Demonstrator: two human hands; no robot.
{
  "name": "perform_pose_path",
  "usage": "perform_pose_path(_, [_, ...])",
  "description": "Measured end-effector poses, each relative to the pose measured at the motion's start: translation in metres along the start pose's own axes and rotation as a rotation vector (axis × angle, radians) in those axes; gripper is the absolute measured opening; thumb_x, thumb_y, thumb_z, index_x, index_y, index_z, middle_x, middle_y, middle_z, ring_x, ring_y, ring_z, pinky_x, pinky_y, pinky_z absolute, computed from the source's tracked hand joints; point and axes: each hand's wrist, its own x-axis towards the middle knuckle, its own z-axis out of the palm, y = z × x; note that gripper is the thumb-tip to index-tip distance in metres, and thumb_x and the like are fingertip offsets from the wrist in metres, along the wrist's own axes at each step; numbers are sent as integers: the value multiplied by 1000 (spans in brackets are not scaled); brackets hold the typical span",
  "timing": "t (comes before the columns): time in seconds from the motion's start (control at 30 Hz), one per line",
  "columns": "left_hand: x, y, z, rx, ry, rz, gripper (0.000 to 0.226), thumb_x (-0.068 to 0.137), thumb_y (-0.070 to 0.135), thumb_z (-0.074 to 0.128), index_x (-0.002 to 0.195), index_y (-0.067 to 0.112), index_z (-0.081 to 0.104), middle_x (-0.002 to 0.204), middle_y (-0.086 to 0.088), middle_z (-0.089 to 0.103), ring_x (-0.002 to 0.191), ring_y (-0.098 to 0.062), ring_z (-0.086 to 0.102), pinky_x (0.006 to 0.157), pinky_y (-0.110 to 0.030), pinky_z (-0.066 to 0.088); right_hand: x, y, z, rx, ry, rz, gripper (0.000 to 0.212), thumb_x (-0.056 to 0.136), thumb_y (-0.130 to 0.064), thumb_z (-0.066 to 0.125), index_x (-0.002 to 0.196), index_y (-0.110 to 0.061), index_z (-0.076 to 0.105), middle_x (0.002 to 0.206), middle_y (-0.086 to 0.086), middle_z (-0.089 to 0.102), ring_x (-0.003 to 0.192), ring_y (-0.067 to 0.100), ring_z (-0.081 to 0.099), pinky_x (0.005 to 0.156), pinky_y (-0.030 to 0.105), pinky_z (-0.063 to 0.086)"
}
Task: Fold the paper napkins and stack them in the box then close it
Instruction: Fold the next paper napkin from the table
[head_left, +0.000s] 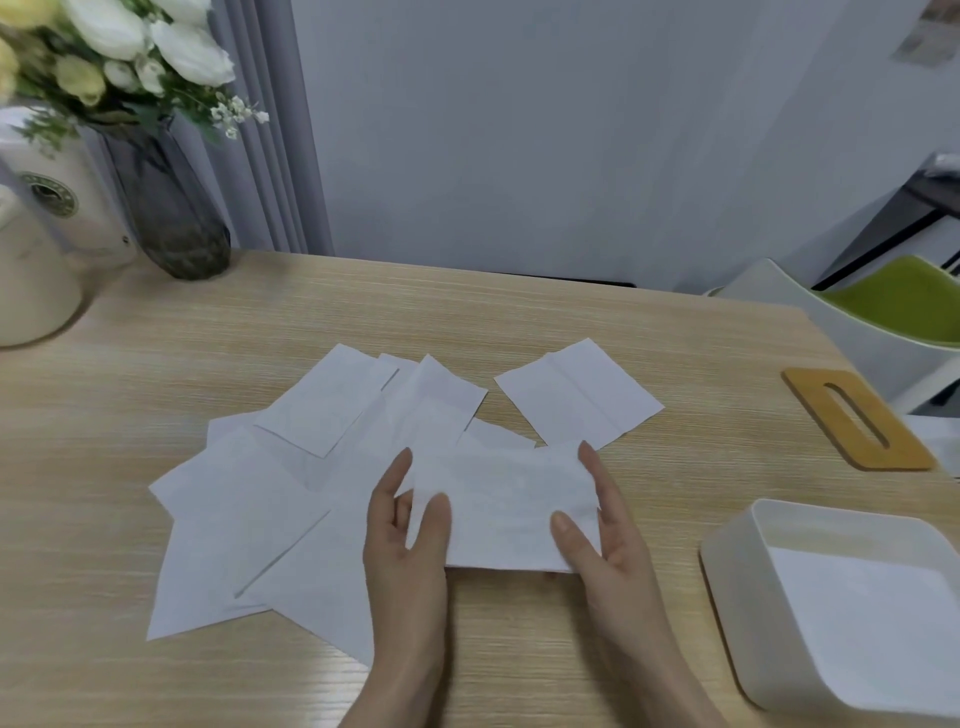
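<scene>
1. Only one view is given, taken from a wide-angle camera worn on the person's head.
2. The scene is looked at forward and down, across a wooden table toward a grey wall.
3. The left hand and right hand are seen close, low in the middle of the frame.
4. Straight lines are bent near the edges, as at the white box on the right.
5. No second view is given, so no part of the scene is shared.

Napkins spread left on table, box right, lid behind it
</scene>
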Motion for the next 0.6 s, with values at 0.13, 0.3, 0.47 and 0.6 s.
perform_pose_path(0.13, [-5,2,2,-5,-37,-32,48,95,10,59,123,49,58,117,34,62,116,18,50,99,-38,50,1,0,-2,-22,20,-12,68,89,-21,60,137,-58,29,129,-53,34,120,-31,27,93,4,32])
perform_pose_path(0.3, [-6,7,3,11,19,18,54,94,-2,55,120,45,61,127,16,63,121,4,54,105,-32,44,-2,-8,-8,14,6,-64,58,86,-12,59,135,-42,49,117,-12,66,93,-1,64,67,15,50])
perform_pose_path(0.47, [-11,9,8,73,-78,-6,43,91,3,61,104,43,72,114,21,69,107,-4,65,80,-32,57,-10,-17,-15,-39,67,-45,32,89,-3,61,105,-28,72,103,-10,72,89,0,65,71,9,46])
perform_pose_path(0.6, [-17,15,12,163,-153,18,36,86,3,68,103,35,74,109,18,71,106,0,64,94,-29,50,-14,-29,-27,-115,137,-55,30,87,-3,64,103,-27,71,101,-14,71,90,-2,63,73,8,45])
